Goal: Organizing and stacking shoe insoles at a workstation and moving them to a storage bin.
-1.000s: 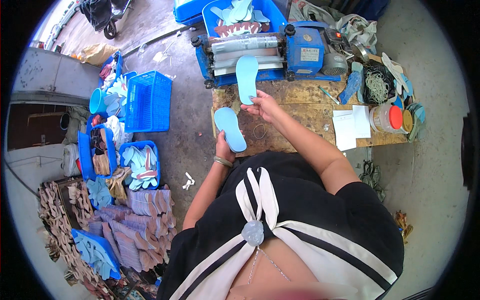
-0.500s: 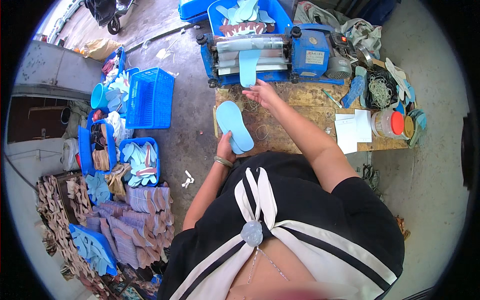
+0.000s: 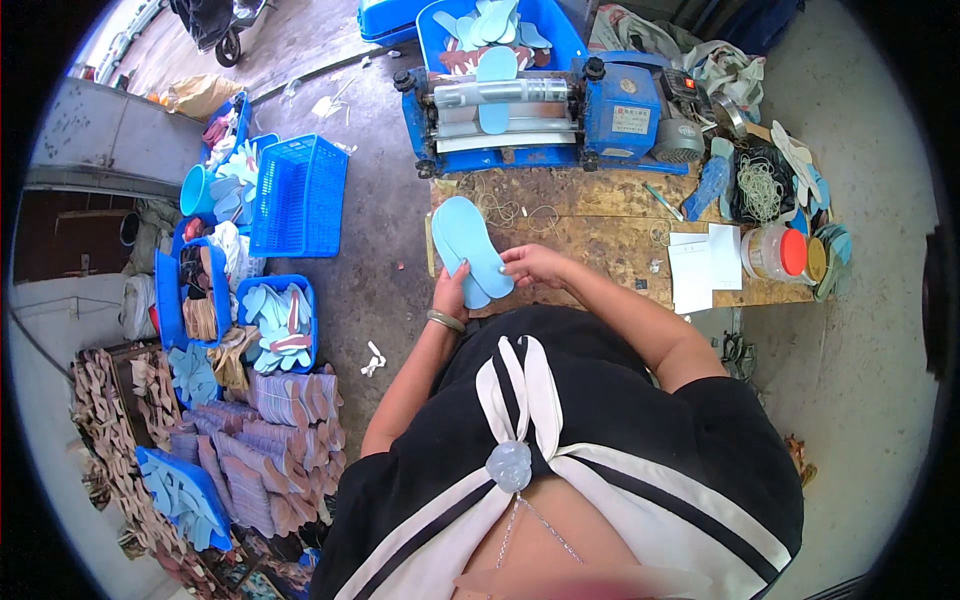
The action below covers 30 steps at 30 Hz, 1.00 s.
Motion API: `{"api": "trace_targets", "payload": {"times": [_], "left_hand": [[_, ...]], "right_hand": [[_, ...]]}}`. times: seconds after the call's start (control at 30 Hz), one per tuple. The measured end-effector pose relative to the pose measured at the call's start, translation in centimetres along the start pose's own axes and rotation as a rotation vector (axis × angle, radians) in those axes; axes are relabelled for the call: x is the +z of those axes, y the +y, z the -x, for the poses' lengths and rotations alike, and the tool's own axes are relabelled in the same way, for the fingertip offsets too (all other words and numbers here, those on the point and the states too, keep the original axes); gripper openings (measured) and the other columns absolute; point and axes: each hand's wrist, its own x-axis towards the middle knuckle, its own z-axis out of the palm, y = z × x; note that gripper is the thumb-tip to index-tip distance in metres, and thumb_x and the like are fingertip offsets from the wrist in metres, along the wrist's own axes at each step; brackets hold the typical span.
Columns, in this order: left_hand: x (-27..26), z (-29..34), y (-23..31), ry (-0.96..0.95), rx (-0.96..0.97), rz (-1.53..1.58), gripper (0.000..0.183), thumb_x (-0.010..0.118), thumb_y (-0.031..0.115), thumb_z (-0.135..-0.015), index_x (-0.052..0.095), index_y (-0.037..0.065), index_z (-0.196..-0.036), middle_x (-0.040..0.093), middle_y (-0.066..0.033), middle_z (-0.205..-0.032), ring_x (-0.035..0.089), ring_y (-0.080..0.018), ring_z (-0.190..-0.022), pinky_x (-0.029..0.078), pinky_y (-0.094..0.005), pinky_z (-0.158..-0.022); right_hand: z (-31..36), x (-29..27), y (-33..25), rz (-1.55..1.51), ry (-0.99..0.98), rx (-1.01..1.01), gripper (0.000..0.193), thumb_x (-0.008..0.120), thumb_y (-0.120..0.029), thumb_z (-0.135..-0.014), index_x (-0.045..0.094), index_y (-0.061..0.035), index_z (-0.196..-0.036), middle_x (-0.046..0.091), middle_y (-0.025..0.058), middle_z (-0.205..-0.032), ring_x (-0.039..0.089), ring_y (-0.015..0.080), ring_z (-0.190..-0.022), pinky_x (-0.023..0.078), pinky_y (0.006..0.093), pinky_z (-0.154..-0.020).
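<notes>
My left hand (image 3: 451,293) is closed around a small stack of light blue insoles (image 3: 462,235), thumb on top, over the near left edge of the wooden table (image 3: 590,225). At the right edge of the stack, the fingers of my right hand (image 3: 537,265) pinch the top insole near its narrower end. Beyond them stands a blue roller machine (image 3: 618,110). Another light blue insole (image 3: 494,118) lies between its rollers, with one end showing on the far side and the other on the near side. Neither hand touches the machine.
Behind the machine, a blue bin (image 3: 430,30) holds more insoles. White papers (image 3: 690,270) and a red-lidded jar (image 3: 775,250) sit at the table's right. Blue baskets (image 3: 300,195) and stacked purplish insoles (image 3: 250,450) stand on the left. Loose string (image 3: 500,208) lies on the table.
My right hand has left the insole at the machine and come back to the stack in my left hand. The fed insole has moved away from me through the rollers.
</notes>
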Motion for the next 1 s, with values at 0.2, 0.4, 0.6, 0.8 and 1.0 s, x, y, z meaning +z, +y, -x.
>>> {"api": "trace_targets", "payload": {"times": [0.2, 0.4, 0.6, 0.8, 1.0], "left_hand": [[-0.3, -0.8, -0.4, -0.007, 0.029, -0.01, 0.033, 0.042, 0.015, -0.09, 0.036, 0.003, -0.12, 0.054, -0.0137, -0.106, 0.058, -0.0259, -0.09, 0.048, -0.0396, -0.078], [1.0, 0.3, 0.5, 0.082, -0.009, 0.026, 0.031, 0.039, 0.019, -0.091, 0.034, 0.006, -0.119, 0.057, -0.0172, -0.097, 0.06, -0.0266, -0.08, 0.051, -0.0392, -0.068], [0.9, 0.7, -0.2, -0.105, -0.144, -0.121, 0.035, 0.05, 0.025, -0.086, 0.038, 0.006, -0.113, 0.059, -0.0144, -0.091, 0.061, -0.0229, -0.072, 0.052, -0.0355, -0.061], [-0.1, 0.5, 0.1, 0.062, -0.121, -0.073, 0.034, 0.051, 0.022, -0.086, 0.038, 0.005, -0.113, 0.059, -0.0149, -0.092, 0.061, -0.0242, -0.075, 0.051, -0.0348, -0.061], [-0.5, 0.9, -0.6, 0.099, -0.141, -0.074, 0.034, 0.052, 0.02, -0.085, 0.039, 0.004, -0.112, 0.06, -0.0156, -0.092, 0.061, -0.025, -0.077, 0.051, -0.0355, -0.065]], "right_hand": [[-0.2, 0.4, -0.6, 0.333, 0.293, -0.303, 0.03, 0.056, -0.009, -0.078, 0.052, -0.007, -0.108, 0.062, 0.0041, -0.084, 0.059, 0.0134, -0.069, 0.045, 0.0238, -0.055], [2.1, 0.7, -4.1, 1.082, 0.701, -0.596, 0.032, 0.051, -0.008, -0.078, 0.051, -0.011, -0.11, 0.06, 0.0164, -0.091, 0.058, 0.0344, -0.083, 0.046, 0.04, -0.069], [1.1, -1.0, -1.5, 1.314, 0.519, -0.511, 0.032, 0.052, -0.008, -0.077, 0.054, -0.0113, -0.109, 0.061, 0.0142, -0.091, 0.06, 0.0309, -0.079, 0.047, 0.0395, -0.065], [0.0, -0.8, -2.3, 0.28, 0.426, -0.322, 0.029, 0.052, -0.004, -0.08, 0.053, -0.0075, -0.109, 0.061, 0.0029, -0.087, 0.06, 0.0124, -0.07, 0.05, 0.0236, -0.053], [0.3, 0.0, -5.1, -0.254, 0.367, -0.335, 0.031, 0.051, 0.0, -0.08, 0.05, -0.004, -0.111, 0.06, 0.005, -0.092, 0.06, 0.0122, -0.071, 0.053, 0.0214, -0.058]]}}
